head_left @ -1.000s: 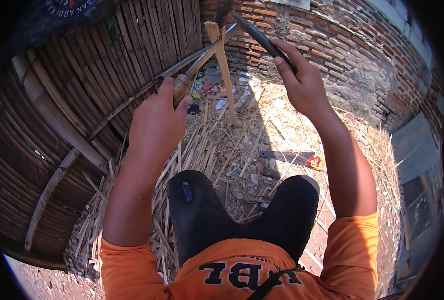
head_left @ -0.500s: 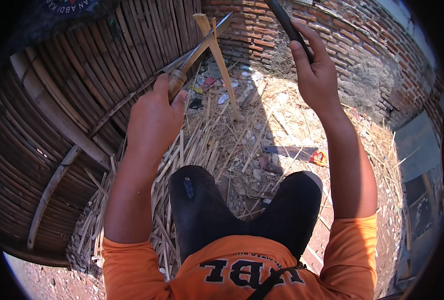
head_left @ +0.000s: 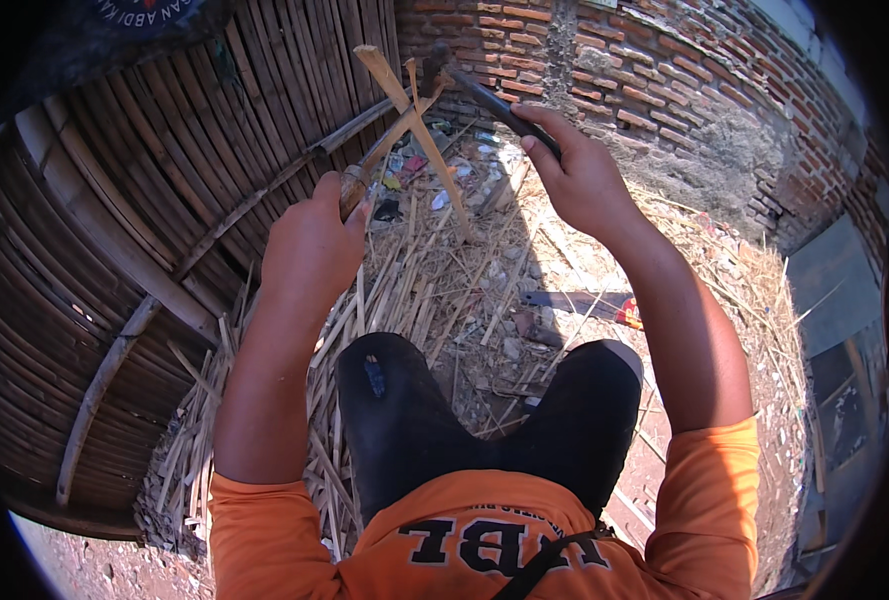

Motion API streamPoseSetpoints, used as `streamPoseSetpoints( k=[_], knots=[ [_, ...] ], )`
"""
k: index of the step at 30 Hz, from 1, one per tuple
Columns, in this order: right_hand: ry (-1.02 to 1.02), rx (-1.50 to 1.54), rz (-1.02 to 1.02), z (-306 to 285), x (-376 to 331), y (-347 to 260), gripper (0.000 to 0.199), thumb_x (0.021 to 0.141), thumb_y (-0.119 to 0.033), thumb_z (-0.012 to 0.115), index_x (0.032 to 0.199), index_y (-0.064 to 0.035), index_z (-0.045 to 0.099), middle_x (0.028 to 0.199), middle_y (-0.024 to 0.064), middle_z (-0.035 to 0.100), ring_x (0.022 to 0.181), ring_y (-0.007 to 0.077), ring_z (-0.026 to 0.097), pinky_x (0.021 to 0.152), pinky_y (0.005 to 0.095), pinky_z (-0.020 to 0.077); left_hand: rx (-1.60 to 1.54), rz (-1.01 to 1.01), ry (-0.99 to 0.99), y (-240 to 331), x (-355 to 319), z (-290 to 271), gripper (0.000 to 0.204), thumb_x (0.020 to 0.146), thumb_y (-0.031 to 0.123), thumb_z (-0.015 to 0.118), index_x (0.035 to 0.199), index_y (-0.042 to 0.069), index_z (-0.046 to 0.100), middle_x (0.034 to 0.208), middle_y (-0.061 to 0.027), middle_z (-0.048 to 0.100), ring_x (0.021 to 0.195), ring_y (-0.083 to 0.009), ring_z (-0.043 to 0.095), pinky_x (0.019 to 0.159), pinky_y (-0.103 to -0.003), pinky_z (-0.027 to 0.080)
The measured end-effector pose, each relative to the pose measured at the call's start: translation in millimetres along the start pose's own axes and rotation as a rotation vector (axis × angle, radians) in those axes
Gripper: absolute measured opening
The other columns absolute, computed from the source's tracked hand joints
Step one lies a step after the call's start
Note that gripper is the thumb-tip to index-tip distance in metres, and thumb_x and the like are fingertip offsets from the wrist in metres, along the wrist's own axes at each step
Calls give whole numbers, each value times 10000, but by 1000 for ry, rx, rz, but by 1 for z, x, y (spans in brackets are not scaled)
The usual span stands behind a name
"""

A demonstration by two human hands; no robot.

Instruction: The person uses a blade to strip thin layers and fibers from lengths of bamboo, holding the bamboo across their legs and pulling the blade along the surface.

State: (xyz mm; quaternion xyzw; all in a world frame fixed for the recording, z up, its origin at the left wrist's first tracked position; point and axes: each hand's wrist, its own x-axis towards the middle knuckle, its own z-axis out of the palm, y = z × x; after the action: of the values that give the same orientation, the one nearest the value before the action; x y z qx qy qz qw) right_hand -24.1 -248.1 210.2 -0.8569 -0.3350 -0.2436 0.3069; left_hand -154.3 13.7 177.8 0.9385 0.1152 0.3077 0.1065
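Note:
My left hand is closed round the wooden handle of a machete. Its blade points up and away, crossing a pale upright wood or bamboo piece that is split at the top and stands on the littered ground. In my right hand is a hammer, gripped by its dark handle. The hammer's head is blurred, down beside the split top near the blade's far end. Whether it touches the blade I cannot tell.
A bamboo-slat wall rises on the left, a brick wall at the back and right. Pale split strips litter the ground. A handsaw with a red-and-yellow handle lies beyond my knees. Grey sheets lean at the right.
My right hand has swung the hammer down and left, bringing its head into view at the split piece. The piece and blade have tipped slightly left; my left hand keeps its grip.

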Motion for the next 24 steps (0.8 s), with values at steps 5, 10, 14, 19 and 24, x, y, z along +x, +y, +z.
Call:
streamPoseSetpoints(
  k=[5,10,14,19,24],
  knots=[
    [188,129,-32,-9,4,2,400,1038,-303,559,1425,-210,521,831,129,702,725,287,694,709,412,517,-32,-52,-37,-2,-3,11,531,971,337,640,1332,-41,548,871,-294,695,864,-474,684,765,-535,533],
    [57,110,-17,21,-2,10,392,1038,-288,551,1423,-213,527,785,154,683,717,316,689,688,425,507,-4,-23,-80,0,-2,12,538,975,347,633,1334,-43,543,893,-300,695,875,-474,683,775,-540,532],
    [57,146,18,19,-1,20,408,1046,-332,532,1435,-210,522,808,151,696,731,293,699,695,425,510,9,18,-72,-2,-4,29,484,958,314,649,1283,-32,553,834,-262,700,778,-445,697,697,-544,554],
    [168,264,64,29,-11,15,405,1047,-318,542,1436,-211,511,783,130,687,714,269,705,679,389,517,-10,25,-19,-6,-4,40,489,956,322,653,1277,-34,560,819,-263,697,785,-441,697,696,-536,556],
    [105,235,108,75,-32,59,390,1039,-335,546,1402,-195,532,780,119,684,697,293,692,665,394,508,25,29,-38,-4,5,50,495,954,330,657,1282,-27,560,838,-274,698,803,-446,698,706,-537,554]
  ],
)
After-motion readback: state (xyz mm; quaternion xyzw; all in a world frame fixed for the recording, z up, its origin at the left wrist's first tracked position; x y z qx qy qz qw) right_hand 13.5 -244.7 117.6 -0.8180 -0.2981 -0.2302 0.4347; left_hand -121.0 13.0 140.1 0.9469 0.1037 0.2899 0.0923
